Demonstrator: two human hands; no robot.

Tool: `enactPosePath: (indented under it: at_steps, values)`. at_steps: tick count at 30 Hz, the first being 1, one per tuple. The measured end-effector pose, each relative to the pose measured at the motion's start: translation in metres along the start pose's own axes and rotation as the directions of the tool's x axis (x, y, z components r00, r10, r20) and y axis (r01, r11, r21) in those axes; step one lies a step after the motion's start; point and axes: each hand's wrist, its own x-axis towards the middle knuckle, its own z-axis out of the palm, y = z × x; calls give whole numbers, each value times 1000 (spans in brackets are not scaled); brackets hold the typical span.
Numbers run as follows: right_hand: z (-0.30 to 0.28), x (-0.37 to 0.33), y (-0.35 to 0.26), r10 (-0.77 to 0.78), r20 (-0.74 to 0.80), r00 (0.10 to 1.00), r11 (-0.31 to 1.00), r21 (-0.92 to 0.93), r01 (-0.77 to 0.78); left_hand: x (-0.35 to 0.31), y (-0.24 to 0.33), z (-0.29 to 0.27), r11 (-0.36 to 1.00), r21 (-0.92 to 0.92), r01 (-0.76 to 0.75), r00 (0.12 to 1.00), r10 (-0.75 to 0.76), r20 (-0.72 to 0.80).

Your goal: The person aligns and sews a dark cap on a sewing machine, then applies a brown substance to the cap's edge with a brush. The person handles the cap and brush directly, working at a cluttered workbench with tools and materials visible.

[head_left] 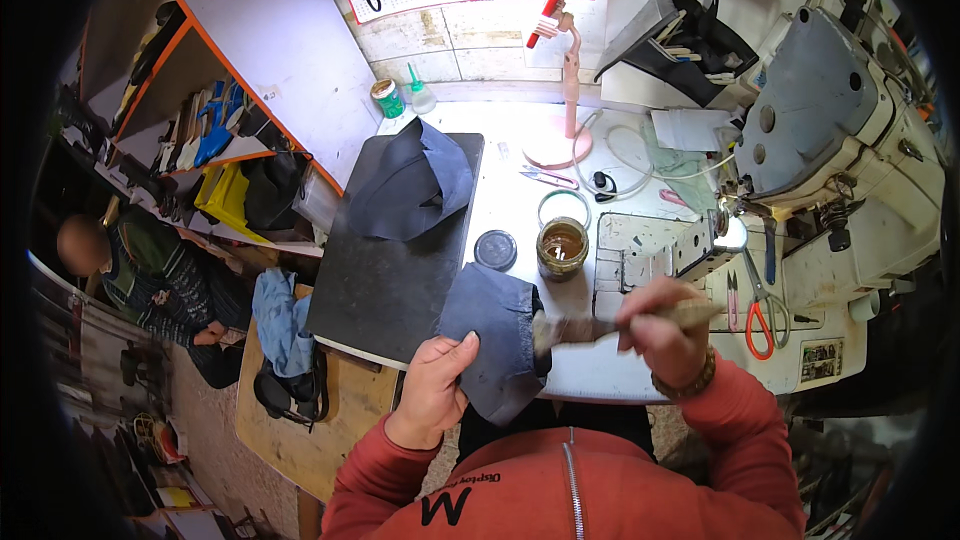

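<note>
My left hand grips a dark blue-grey shoe-upper piece by its near left edge, thumb on top, over the table's front edge. My right hand is closed round the handle of a brush, slightly blurred. The brush's bristles meet the right edge of the piece, along a black strip. Just beyond the piece stands an open glass jar of amber-brown liquid, with a dark round lid to its left. Another dark upper piece rests on a black board at the left.
A sewing machine fills the right side, with orange-handled scissors lying before it. A lamp stand, thread snips and a squeeze bottle stand or lie farther back. Another person sits beyond a wooden stool at the left.
</note>
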Motion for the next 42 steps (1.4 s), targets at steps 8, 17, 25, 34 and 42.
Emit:
enactPosePath:
  at_steps: [8,17,25,34,42]
  values:
    - [-6,-4,-1,-25,137,990,997,81,14,2,8,4,999,45,0,999,2,-40]
    - [1,-10,6,-67,92,993,998,4,67,-4,18,0,964,-251,90,983,-46,175]
    - [1,4,3,-181,76,981,936,-292,196,-4,-3,-4,996,49,-70,997,69,35]
    - [6,-5,-1,24,-67,997,982,-185,-36,-4,7,10,994,87,-65,997,61,46]
    - [6,-4,-1,118,-99,988,987,-94,-127,-4,12,14,988,129,-83,996,84,-5]
